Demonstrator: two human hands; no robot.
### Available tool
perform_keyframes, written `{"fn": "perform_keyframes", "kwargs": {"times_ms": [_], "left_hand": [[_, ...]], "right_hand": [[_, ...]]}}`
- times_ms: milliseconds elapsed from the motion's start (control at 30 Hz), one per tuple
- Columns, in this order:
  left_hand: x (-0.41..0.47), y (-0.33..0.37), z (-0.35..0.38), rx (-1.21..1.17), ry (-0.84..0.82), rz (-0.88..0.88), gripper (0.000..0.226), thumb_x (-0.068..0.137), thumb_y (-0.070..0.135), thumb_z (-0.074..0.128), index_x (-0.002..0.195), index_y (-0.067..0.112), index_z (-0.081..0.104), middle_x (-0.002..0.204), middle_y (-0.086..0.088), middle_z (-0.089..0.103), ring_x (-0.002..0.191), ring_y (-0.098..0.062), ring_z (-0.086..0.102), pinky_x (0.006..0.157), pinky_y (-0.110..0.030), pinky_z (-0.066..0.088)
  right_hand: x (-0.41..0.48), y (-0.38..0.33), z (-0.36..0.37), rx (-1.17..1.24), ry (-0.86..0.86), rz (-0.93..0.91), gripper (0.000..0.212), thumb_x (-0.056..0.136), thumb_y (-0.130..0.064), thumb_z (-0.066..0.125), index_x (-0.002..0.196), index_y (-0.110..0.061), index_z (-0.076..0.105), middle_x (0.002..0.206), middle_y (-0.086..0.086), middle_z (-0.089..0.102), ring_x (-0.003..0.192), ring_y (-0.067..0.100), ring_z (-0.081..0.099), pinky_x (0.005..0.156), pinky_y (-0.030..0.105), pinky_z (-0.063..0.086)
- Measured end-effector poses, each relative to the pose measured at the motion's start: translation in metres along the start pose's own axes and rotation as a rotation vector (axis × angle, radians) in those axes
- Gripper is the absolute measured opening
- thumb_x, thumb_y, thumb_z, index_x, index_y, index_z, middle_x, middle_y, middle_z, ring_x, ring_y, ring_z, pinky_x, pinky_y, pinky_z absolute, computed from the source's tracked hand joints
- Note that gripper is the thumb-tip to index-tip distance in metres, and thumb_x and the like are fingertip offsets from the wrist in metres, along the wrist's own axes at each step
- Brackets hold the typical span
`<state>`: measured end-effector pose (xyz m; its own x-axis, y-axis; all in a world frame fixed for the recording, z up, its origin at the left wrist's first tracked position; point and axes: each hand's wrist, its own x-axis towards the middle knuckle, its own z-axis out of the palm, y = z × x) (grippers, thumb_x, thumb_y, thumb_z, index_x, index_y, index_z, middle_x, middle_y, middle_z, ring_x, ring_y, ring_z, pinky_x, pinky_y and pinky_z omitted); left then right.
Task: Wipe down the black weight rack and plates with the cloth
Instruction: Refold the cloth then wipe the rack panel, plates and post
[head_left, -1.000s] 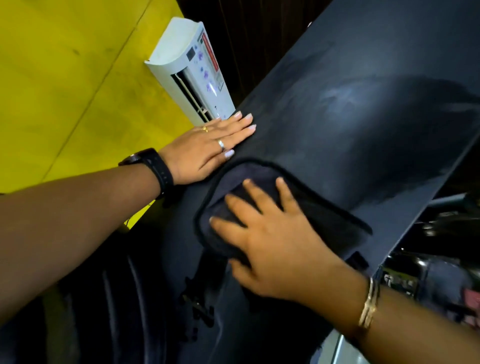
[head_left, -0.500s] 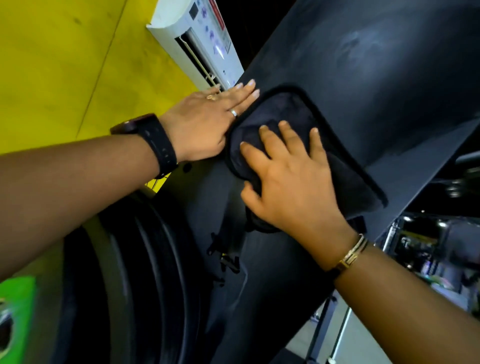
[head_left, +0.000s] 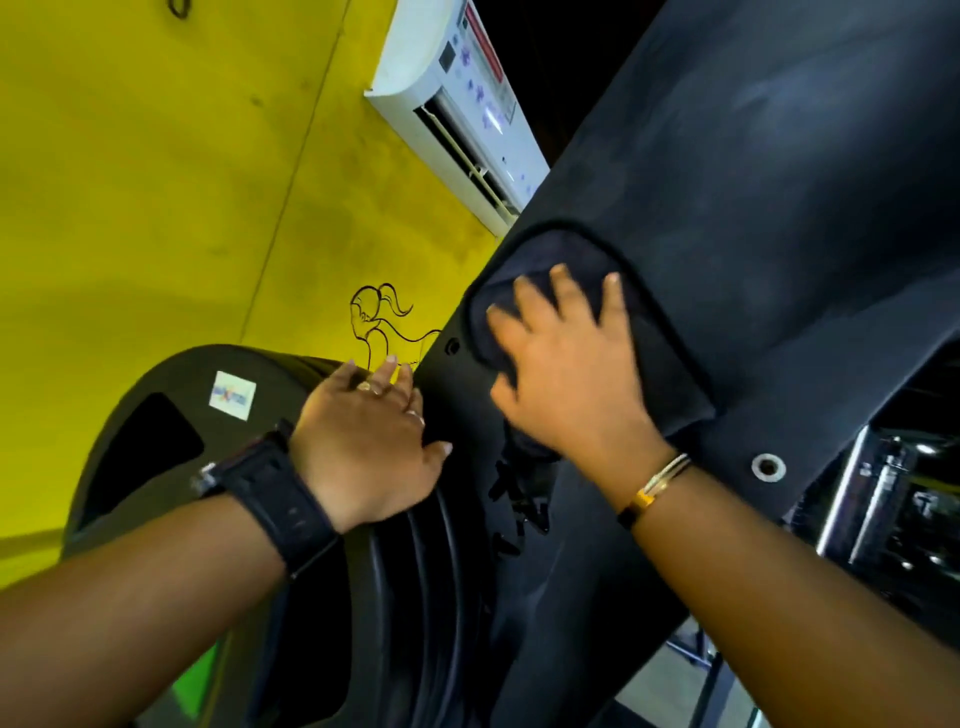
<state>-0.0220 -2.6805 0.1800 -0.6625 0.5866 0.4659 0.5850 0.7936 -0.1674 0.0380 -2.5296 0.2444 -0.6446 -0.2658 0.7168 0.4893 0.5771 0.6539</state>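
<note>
The black weight rack panel (head_left: 753, 171) slants across the right half of the view. A dark cloth (head_left: 660, 343) lies flat on it. My right hand (head_left: 566, 374) presses the cloth against the panel with fingers spread. Black weight plates (head_left: 156, 431) hang stacked at the lower left, the front one bearing a small white sticker. My left hand (head_left: 369, 441), with a black watch on the wrist, rests with straight fingers on the plates' rims beside the panel's left edge.
A yellow wall (head_left: 156, 182) with a black line drawing fills the left. A white air conditioner unit (head_left: 462, 114) hangs on it above the panel. Metal gym equipment (head_left: 893, 504) shows at the right, below the panel's edge with its metal grommet (head_left: 768, 466).
My left hand has dropped from the panel's edge down onto the plates' rims. My right hand still presses the cloth on the panel. The camera has tilted, revealing the plates.
</note>
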Motion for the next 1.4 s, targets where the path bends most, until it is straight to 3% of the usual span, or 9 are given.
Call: {"fn": "perform_keyframes", "kwargs": {"times_ms": [167, 300, 400, 533, 700, 867, 1000, 1200, 1400], "left_hand": [[-0.003, 0.005, 0.001, 0.048, -0.026, -0.024, 0.069, 0.101, 0.052, 0.018, 0.155, 0.012, 0.006, 0.163, -0.008, -0.001, 0.150, -0.018, -0.001, 0.120, -0.040, 0.005], [-0.008, 0.005, 0.001, 0.057, -0.007, -0.004, 0.068, 0.102, 0.051, 0.017, 0.155, 0.011, 0.004, 0.163, -0.006, 0.001, 0.150, -0.017, 0.000, 0.121, -0.040, 0.006], [-0.009, 0.005, 0.001, 0.058, -0.008, -0.003, 0.069, 0.101, 0.051, 0.017, 0.156, 0.011, 0.004, 0.163, -0.006, 0.002, 0.150, -0.017, 0.000, 0.121, -0.039, 0.006], [-0.008, 0.007, 0.003, 0.055, 0.009, -0.009, 0.069, 0.101, 0.051, 0.019, 0.155, 0.011, 0.007, 0.163, -0.006, 0.007, 0.150, -0.017, 0.005, 0.120, -0.039, 0.008], [-0.009, 0.007, 0.004, 0.048, 0.046, -0.010, 0.069, 0.100, 0.052, 0.021, 0.155, 0.010, 0.013, 0.163, -0.005, 0.011, 0.150, -0.016, 0.009, 0.120, -0.038, 0.010], [-0.007, 0.005, 0.004, 0.054, 0.038, -0.006, 0.069, 0.101, 0.053, 0.018, 0.156, 0.013, 0.008, 0.163, -0.004, 0.006, 0.150, -0.016, 0.005, 0.121, -0.039, 0.008], [-0.007, 0.005, 0.005, 0.057, 0.051, -0.021, 0.068, 0.101, 0.053, 0.019, 0.155, 0.013, 0.012, 0.163, -0.005, 0.010, 0.150, -0.016, 0.008, 0.121, -0.038, 0.009], [-0.007, 0.007, 0.005, 0.063, 0.075, -0.032, 0.066, 0.101, 0.051, 0.021, 0.155, 0.014, 0.016, 0.162, -0.004, 0.014, 0.149, -0.016, 0.011, 0.120, -0.037, 0.012], [-0.010, 0.009, 0.005, 0.082, 0.068, -0.026, 0.064, 0.102, 0.049, 0.017, 0.155, 0.013, 0.013, 0.163, -0.005, 0.011, 0.150, -0.016, 0.009, 0.120, -0.036, 0.010]], "right_hand": [[0.005, -0.004, 0.006, 0.025, -0.066, -0.306, 0.056, 0.067, -0.051, 0.056, 0.115, -0.027, 0.069, 0.126, 0.005, 0.063, 0.122, 0.032, 0.054, 0.103, 0.068, 0.027], [0.040, 0.039, -0.013, 0.013, -0.046, 0.010, 0.057, 0.083, -0.051, 0.051, 0.135, -0.027, 0.052, 0.142, 0.004, 0.048, 0.139, 0.030, 0.032, 0.111, 0.064, 0.009], [0.049, 0.040, -0.018, 0.033, 0.023, 0.205, 0.058, 0.084, -0.045, 0.055, 0.137, -0.023, 0.049, 0.146, 0.009, 0.042, 0.141, 0.035, 0.026, 0.112, 0.063, 0.009], [0.025, -0.018, -0.001, 0.003, -0.048, 0.030, 0.062, 0.082, -0.043, 0.057, 0.140, -0.022, 0.046, 0.149, 0.010, 0.040, 0.141, 0.037, 0.027, 0.112, 0.064, 0.015], [-0.006, -0.034, 0.012, 0.052, -0.045, -0.175, 0.054, 0.066, -0.048, 0.062, 0.114, -0.025, 0.069, 0.126, 0.006, 0.063, 0.124, 0.031, 0.053, 0.109, 0.062, 0.021], [0.007, 0.030, -0.005, 0.072, 0.081, 0.074, 0.053, 0.073, -0.049, 0.047, 0.117, -0.026, 0.067, 0.126, 0.004, 0.063, 0.125, 0.030, 0.050, 0.112, 0.061, 0.010], [0.000, 0.004, 0.002, 0.015, 0.122, 0.243, 0.055, 0.072, -0.040, 0.063, 0.124, -0.020, 0.063, 0.134, 0.013, 0.057, 0.128, 0.038, 0.047, 0.107, 0.060, 0.027], [-0.070, -0.063, 0.023, 0.030, 0.075, 0.117, 0.061, 0.070, -0.035, 0.065, 0.128, -0.015, 0.060, 0.136, 0.016, 0.054, 0.128, 0.040, 0.047, 0.104, 0.060, 0.030], [-0.078, -0.015, 0.009, 0.073, 0.151, 0.185, 0.055, 0.074, -0.042, 0.058, 0.124, -0.020, 0.064, 0.133, 0.011, 0.059, 0.125, 0.032, 0.051, 0.104, 0.052, 0.030]]}}
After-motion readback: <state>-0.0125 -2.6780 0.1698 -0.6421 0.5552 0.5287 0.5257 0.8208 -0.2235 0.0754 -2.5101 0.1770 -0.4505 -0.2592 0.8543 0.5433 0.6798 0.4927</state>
